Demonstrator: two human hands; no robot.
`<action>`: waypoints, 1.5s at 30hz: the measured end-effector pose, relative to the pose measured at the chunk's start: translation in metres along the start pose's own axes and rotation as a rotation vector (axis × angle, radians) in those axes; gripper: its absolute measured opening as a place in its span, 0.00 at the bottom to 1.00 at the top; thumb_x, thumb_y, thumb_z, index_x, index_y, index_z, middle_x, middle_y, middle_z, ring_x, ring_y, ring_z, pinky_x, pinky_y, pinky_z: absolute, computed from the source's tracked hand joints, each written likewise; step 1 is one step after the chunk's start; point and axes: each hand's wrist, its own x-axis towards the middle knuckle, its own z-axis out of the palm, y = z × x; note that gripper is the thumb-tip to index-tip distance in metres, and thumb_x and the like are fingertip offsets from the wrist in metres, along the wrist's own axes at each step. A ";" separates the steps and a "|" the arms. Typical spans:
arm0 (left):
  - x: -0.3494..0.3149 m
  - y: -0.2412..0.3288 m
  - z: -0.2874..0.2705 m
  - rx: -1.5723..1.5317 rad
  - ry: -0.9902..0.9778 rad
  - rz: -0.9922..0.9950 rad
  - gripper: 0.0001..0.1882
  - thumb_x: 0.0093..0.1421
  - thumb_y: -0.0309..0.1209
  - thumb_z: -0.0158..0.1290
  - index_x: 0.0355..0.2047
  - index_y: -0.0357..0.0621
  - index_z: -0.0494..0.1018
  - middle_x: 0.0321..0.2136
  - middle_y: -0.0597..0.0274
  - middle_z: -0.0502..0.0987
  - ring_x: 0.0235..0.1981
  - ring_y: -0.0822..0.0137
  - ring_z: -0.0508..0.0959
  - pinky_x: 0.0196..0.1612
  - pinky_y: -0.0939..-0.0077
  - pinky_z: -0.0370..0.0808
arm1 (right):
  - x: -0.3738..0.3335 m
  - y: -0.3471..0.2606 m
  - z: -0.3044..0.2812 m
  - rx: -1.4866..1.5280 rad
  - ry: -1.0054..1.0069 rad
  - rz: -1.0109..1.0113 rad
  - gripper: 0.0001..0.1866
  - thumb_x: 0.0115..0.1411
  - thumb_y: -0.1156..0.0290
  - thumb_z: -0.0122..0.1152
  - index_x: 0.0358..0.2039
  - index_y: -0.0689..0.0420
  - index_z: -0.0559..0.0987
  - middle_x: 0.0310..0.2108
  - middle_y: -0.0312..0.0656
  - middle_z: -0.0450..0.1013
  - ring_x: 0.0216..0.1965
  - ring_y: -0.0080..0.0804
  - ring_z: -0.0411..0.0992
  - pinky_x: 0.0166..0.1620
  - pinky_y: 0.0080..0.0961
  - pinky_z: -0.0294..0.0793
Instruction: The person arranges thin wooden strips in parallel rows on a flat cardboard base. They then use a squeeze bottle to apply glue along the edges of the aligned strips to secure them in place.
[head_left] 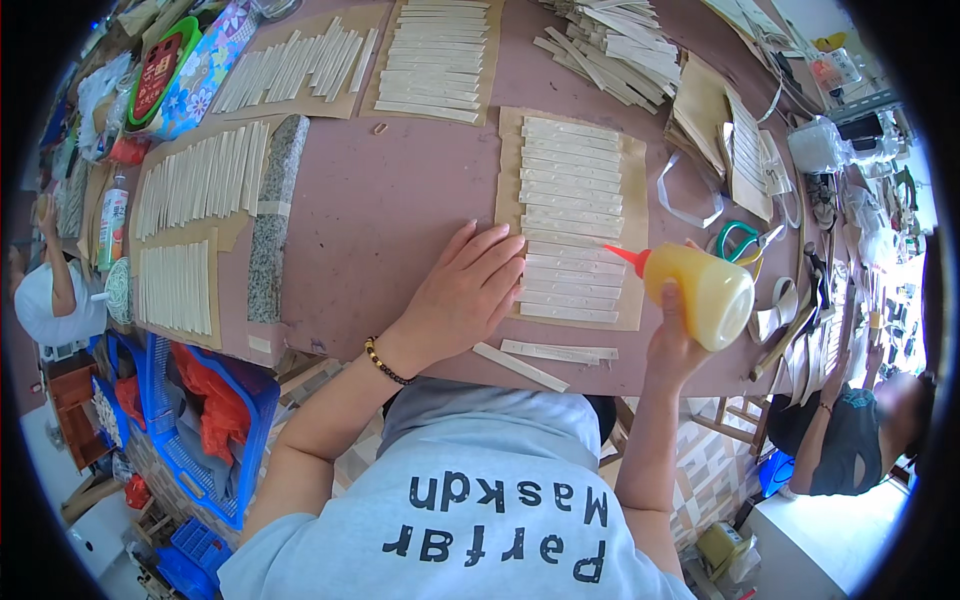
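Note:
In my right hand [672, 335] is a squeeze bottle [712, 300] of pale yellow stuff, tilted, its red nozzle pointing left over a column of cream strips [570, 185]. These strips lie side by side on a brown cardboard sheet [633, 210], and small marks or drops show along them. My left hand [465, 285] rests flat with fingers stretched, the fingertips at the strips' left ends. Two or three loose strips [522, 367] lie at the table's near edge, between my arms.
More cardboard sheets with strips [430, 60] cover the table's far and left parts. A pile of loose strips [615, 50] lies at the far right. Green-handled scissors [742, 243] are right of the bottle. A speckled stone slab [275, 220] stands left. Other people [860, 430] sit at both sides.

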 end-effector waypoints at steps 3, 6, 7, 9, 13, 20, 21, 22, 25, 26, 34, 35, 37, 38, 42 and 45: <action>0.000 0.000 -0.001 0.005 0.001 -0.001 0.16 0.65 0.32 0.55 0.51 0.39 0.74 0.58 0.55 0.73 0.64 0.54 0.68 0.70 0.50 0.61 | 0.004 0.002 -0.010 -0.052 0.027 -0.034 0.28 0.60 0.74 0.72 0.58 0.64 0.71 0.56 0.50 0.76 0.55 0.39 0.75 0.59 0.35 0.75; 0.000 0.001 -0.001 0.011 -0.001 -0.001 0.16 0.65 0.32 0.55 0.51 0.39 0.74 0.59 0.55 0.73 0.64 0.54 0.68 0.70 0.50 0.61 | 0.003 0.002 -0.012 -0.014 0.041 -0.056 0.29 0.60 0.74 0.72 0.59 0.64 0.70 0.56 0.51 0.76 0.56 0.39 0.75 0.60 0.35 0.75; 0.001 0.002 -0.001 0.015 -0.001 -0.003 0.16 0.65 0.32 0.55 0.51 0.39 0.74 0.59 0.55 0.72 0.64 0.54 0.68 0.70 0.50 0.61 | 0.002 0.002 -0.011 -0.004 0.031 -0.056 0.29 0.60 0.74 0.72 0.59 0.64 0.70 0.56 0.51 0.76 0.56 0.39 0.75 0.60 0.35 0.75; 0.001 0.002 -0.001 0.020 -0.004 -0.002 0.16 0.65 0.32 0.55 0.51 0.39 0.74 0.59 0.55 0.72 0.64 0.54 0.68 0.70 0.50 0.61 | 0.000 0.002 -0.007 0.016 0.014 -0.053 0.29 0.60 0.74 0.72 0.59 0.64 0.71 0.57 0.51 0.75 0.57 0.39 0.74 0.61 0.35 0.74; 0.001 0.001 -0.001 0.019 -0.008 -0.004 0.16 0.65 0.32 0.55 0.52 0.40 0.73 0.60 0.56 0.72 0.64 0.54 0.68 0.70 0.50 0.62 | 0.001 0.006 -0.012 -0.033 0.020 -0.050 0.30 0.60 0.73 0.72 0.60 0.64 0.69 0.57 0.51 0.75 0.57 0.39 0.74 0.61 0.35 0.74; 0.001 0.002 -0.002 0.017 -0.014 0.000 0.17 0.65 0.31 0.56 0.52 0.40 0.73 0.60 0.54 0.72 0.64 0.53 0.68 0.69 0.49 0.62 | 0.006 0.000 -0.034 0.109 0.136 -0.077 0.31 0.63 0.71 0.69 0.62 0.65 0.66 0.58 0.54 0.73 0.56 0.42 0.75 0.61 0.38 0.74; 0.001 0.003 -0.003 0.005 -0.009 -0.006 0.17 0.64 0.31 0.56 0.52 0.40 0.73 0.60 0.54 0.72 0.64 0.53 0.68 0.69 0.48 0.62 | 0.006 -0.001 -0.035 0.172 0.147 -0.075 0.31 0.63 0.71 0.69 0.62 0.66 0.66 0.58 0.54 0.73 0.56 0.43 0.75 0.61 0.38 0.74; 0.000 0.004 -0.005 -0.006 -0.004 -0.013 0.17 0.64 0.31 0.57 0.52 0.40 0.73 0.60 0.54 0.72 0.64 0.53 0.68 0.69 0.48 0.62 | 0.005 0.000 -0.035 0.184 0.132 -0.058 0.31 0.63 0.71 0.69 0.62 0.66 0.66 0.58 0.55 0.73 0.56 0.44 0.75 0.61 0.39 0.74; -0.002 0.009 -0.005 -0.033 -0.010 -0.019 0.18 0.63 0.30 0.57 0.52 0.40 0.73 0.60 0.54 0.71 0.65 0.52 0.68 0.69 0.47 0.63 | 0.001 0.004 -0.035 0.200 0.106 -0.017 0.31 0.62 0.73 0.69 0.62 0.66 0.66 0.59 0.56 0.72 0.56 0.44 0.75 0.61 0.39 0.75; -0.004 0.010 -0.006 -0.040 -0.015 -0.022 0.18 0.63 0.30 0.58 0.52 0.40 0.73 0.61 0.54 0.71 0.65 0.52 0.68 0.69 0.47 0.63 | -0.002 0.008 -0.034 0.193 0.104 -0.009 0.31 0.62 0.74 0.69 0.62 0.66 0.66 0.59 0.56 0.72 0.56 0.44 0.75 0.60 0.38 0.75; -0.005 0.015 -0.002 0.004 -0.056 -0.012 0.18 0.63 0.31 0.58 0.52 0.39 0.74 0.61 0.54 0.71 0.65 0.53 0.68 0.70 0.47 0.61 | -0.006 0.010 -0.028 0.075 0.077 0.031 0.29 0.61 0.75 0.70 0.60 0.64 0.69 0.57 0.54 0.74 0.56 0.41 0.75 0.60 0.36 0.75; -0.005 0.015 -0.002 0.007 -0.057 -0.012 0.18 0.63 0.32 0.58 0.52 0.39 0.74 0.61 0.54 0.71 0.65 0.53 0.68 0.70 0.47 0.61 | -0.005 0.009 -0.028 0.072 0.073 0.025 0.28 0.61 0.75 0.70 0.60 0.64 0.70 0.57 0.53 0.74 0.56 0.40 0.75 0.60 0.36 0.75; -0.005 0.014 -0.001 0.003 -0.059 -0.015 0.18 0.63 0.32 0.58 0.52 0.39 0.74 0.61 0.54 0.71 0.65 0.53 0.68 0.70 0.47 0.61 | -0.004 0.009 -0.027 0.076 0.063 0.021 0.28 0.61 0.75 0.70 0.59 0.64 0.70 0.57 0.53 0.74 0.56 0.40 0.75 0.60 0.36 0.75; -0.005 0.014 -0.001 0.001 -0.059 -0.017 0.18 0.63 0.32 0.58 0.52 0.39 0.74 0.61 0.54 0.72 0.65 0.53 0.68 0.70 0.47 0.61 | -0.004 0.009 -0.026 0.084 0.057 0.023 0.28 0.61 0.75 0.70 0.59 0.64 0.70 0.57 0.53 0.74 0.56 0.40 0.75 0.60 0.36 0.75; -0.006 0.013 0.002 0.002 -0.042 -0.016 0.18 0.63 0.31 0.58 0.52 0.39 0.74 0.60 0.55 0.72 0.65 0.53 0.68 0.70 0.47 0.61 | -0.003 0.005 -0.021 0.080 0.025 0.017 0.28 0.60 0.75 0.70 0.59 0.64 0.70 0.57 0.53 0.74 0.56 0.40 0.75 0.60 0.36 0.75; -0.007 0.013 0.002 -0.005 -0.037 -0.013 0.18 0.63 0.31 0.58 0.52 0.39 0.74 0.60 0.54 0.72 0.65 0.53 0.68 0.70 0.47 0.61 | -0.004 0.005 -0.016 0.062 0.000 0.021 0.28 0.60 0.75 0.71 0.59 0.64 0.70 0.57 0.53 0.75 0.56 0.40 0.75 0.60 0.36 0.75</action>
